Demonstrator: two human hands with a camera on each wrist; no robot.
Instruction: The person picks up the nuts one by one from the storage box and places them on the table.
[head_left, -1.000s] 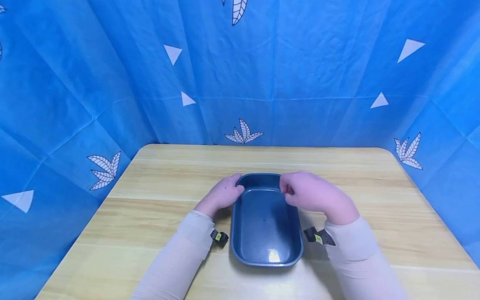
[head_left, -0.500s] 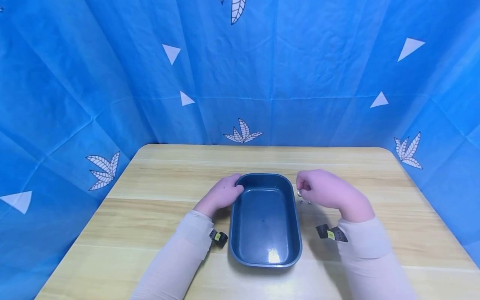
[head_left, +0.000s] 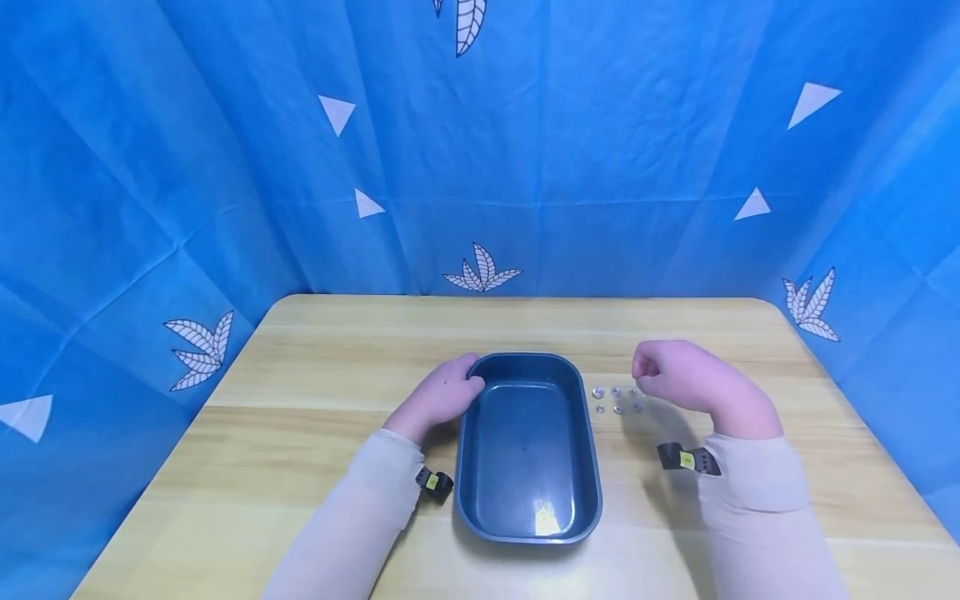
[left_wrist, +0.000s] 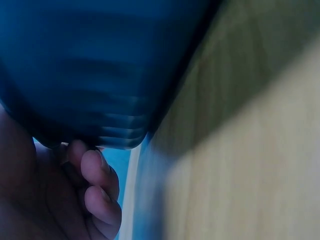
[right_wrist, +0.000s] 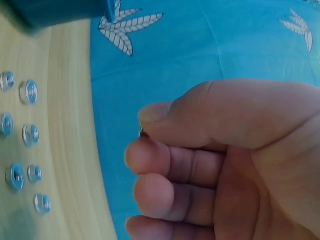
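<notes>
A dark blue rectangular tray (head_left: 525, 454) sits mid-table. My left hand (head_left: 442, 387) grips its rim at the far left corner; in the left wrist view its fingers (left_wrist: 102, 205) curl beneath the tray's wall. Right of the tray, several small metal flanged nuts (head_left: 597, 392) lie on the table in rough rows. My right hand (head_left: 686, 379) is above the right end of those rows. In the right wrist view its thumb and forefinger pinch a small shiny metal nut (right_wrist: 141, 132), mostly hidden by the fingertips. The lined-up nuts (right_wrist: 30, 134) stand apart from that hand.
Light wood table (head_left: 337, 358) surrounds the tray. A blue cloth (head_left: 480, 150) with white leaves and triangles hangs behind and at both sides. Each forearm wears a black wrist camera, one near the tray's left wall and the other (head_left: 686, 458) over the table at right.
My right hand has moved from above the tray's right rim out to the right, past the nuts, uncovering them. My left hand stays on the tray, which has barely shifted in view.
</notes>
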